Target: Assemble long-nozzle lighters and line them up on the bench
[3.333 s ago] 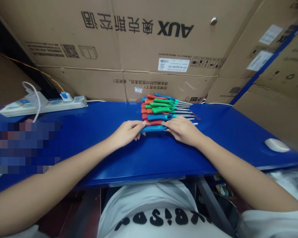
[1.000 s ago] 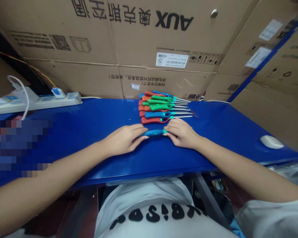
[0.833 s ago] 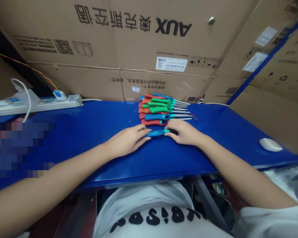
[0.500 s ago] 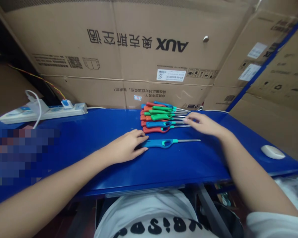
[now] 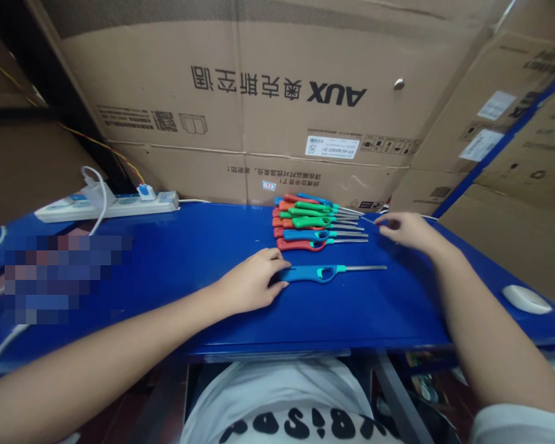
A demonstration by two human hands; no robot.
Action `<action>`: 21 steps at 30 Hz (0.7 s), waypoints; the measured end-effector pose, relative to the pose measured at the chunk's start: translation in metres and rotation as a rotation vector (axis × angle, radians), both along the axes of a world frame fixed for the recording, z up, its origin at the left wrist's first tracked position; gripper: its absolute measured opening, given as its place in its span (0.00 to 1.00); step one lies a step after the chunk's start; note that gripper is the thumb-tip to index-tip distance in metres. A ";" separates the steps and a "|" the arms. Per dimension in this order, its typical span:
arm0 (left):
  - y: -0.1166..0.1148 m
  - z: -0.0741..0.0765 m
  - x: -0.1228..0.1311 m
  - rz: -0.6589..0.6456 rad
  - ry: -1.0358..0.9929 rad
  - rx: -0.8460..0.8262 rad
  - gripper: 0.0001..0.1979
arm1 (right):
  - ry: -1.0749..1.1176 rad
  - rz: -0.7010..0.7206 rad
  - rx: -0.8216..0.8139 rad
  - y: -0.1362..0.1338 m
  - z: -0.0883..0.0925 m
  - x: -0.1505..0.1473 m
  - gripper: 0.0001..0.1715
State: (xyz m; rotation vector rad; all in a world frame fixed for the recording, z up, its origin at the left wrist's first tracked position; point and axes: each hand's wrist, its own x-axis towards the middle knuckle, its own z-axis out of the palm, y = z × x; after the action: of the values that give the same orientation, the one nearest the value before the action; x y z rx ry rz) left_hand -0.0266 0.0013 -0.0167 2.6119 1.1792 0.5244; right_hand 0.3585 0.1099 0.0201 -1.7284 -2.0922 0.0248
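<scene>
A blue long-nosed gas lighter (image 5: 305, 273) lies on the blue table, its metal tube pointing right. My left hand (image 5: 256, 280) grips the butt of its handle between thumb and fingers. Just behind it is a pile of similar lighters (image 5: 312, 221) in red, orange, green and blue, with their tubes also to the right. My right hand (image 5: 404, 229) is at the right of the pile, its fingers pinched at the end of a thin metal tube that sticks out from the pile. The fingertips partly hide that end.
A large cardboard sheet (image 5: 259, 123) stands upright behind the blue table (image 5: 351, 314). On the left lie a white power strip (image 5: 134, 207) with plugs and cables, and a blurred-out patch. A white computer mouse (image 5: 527, 299) sits near the right edge.
The camera view has turned, so everything sits further right in the picture. My right hand has shifted right, off the pile's tube tips. My left hand stays on the blue lighter.
</scene>
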 end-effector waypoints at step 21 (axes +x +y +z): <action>0.062 0.010 -0.045 0.349 -0.179 0.452 0.10 | 0.843 0.439 -0.003 -0.027 -0.038 -0.217 0.31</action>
State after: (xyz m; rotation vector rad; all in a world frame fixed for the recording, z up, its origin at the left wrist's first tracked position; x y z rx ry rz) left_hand -0.0717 0.0629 -0.0063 2.6309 1.6203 1.1911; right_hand 0.1410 0.0830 -0.0174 -0.9491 -1.7363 0.7441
